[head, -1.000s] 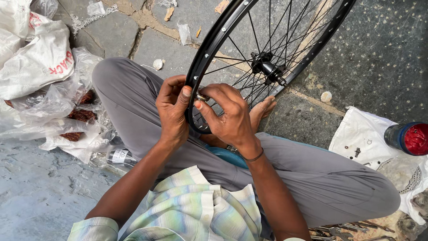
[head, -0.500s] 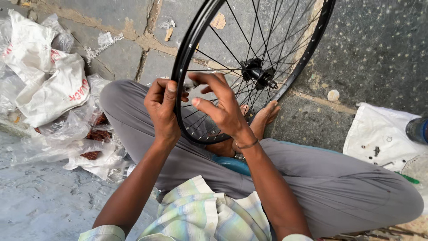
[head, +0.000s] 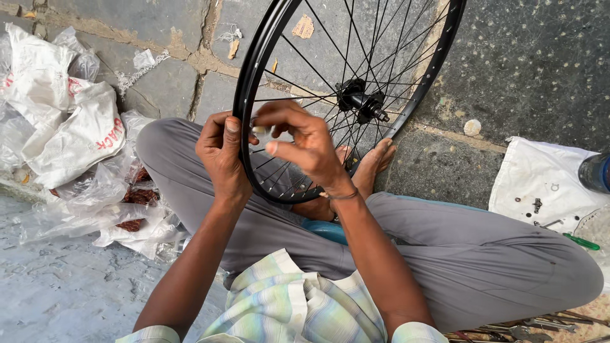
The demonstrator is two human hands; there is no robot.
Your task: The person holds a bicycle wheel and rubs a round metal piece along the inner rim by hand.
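While my left hand (head: 221, 152) clamps the black wheel rim (head: 244, 95) steady, my right hand (head: 304, 145) pinches a spoke end just inside that rim.

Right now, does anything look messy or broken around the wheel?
The black wheel looks whole in both hands. The mess is crumpled plastic bags heaped beside the knee, paper scraps on the stone, and small parts scattered on a white cloth.

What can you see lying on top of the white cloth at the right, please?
On the white cloth lie small dark metal parts and a green-handled tool. A dark container overlaps its top edge; whatever lies beneath it is hidden.
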